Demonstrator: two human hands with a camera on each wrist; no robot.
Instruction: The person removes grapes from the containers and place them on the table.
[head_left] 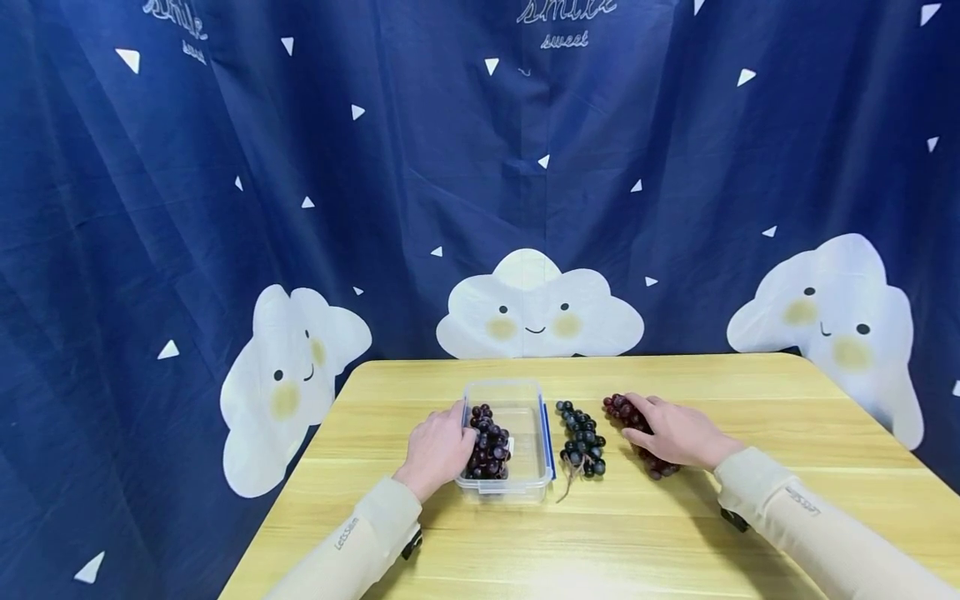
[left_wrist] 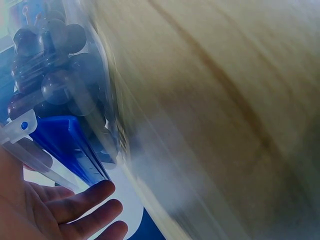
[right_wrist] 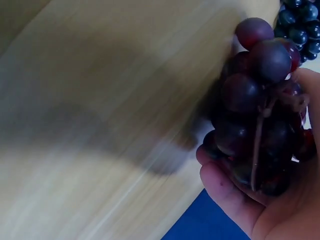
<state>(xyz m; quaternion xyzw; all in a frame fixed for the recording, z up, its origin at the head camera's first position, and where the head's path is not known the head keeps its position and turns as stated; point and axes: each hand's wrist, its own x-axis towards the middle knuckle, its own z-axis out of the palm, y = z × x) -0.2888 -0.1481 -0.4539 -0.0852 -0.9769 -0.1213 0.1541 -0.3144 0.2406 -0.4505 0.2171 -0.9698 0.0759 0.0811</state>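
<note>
A clear plastic food container (head_left: 528, 482) with blue side latches stands on the table, a dark purple bunch of grapes (head_left: 491, 446) lying along its left side. My left hand (head_left: 438, 446) holds the container's left wall, thumb over the rim and fingers outside by the blue latch (left_wrist: 70, 145). My right hand (head_left: 678, 429) is on a dark red bunch of grapes (right_wrist: 250, 120), fingers and thumb curled round it; its brown stem shows in the right wrist view. Between the container and this bunch lies a black bunch of grapes (head_left: 583, 437), its stem towards me.
The light wooden table (head_left: 600, 550) ends at a back edge close to a dark blue curtain (head_left: 487, 167) printed with white clouds and triangles. Both forearms reach in from the front.
</note>
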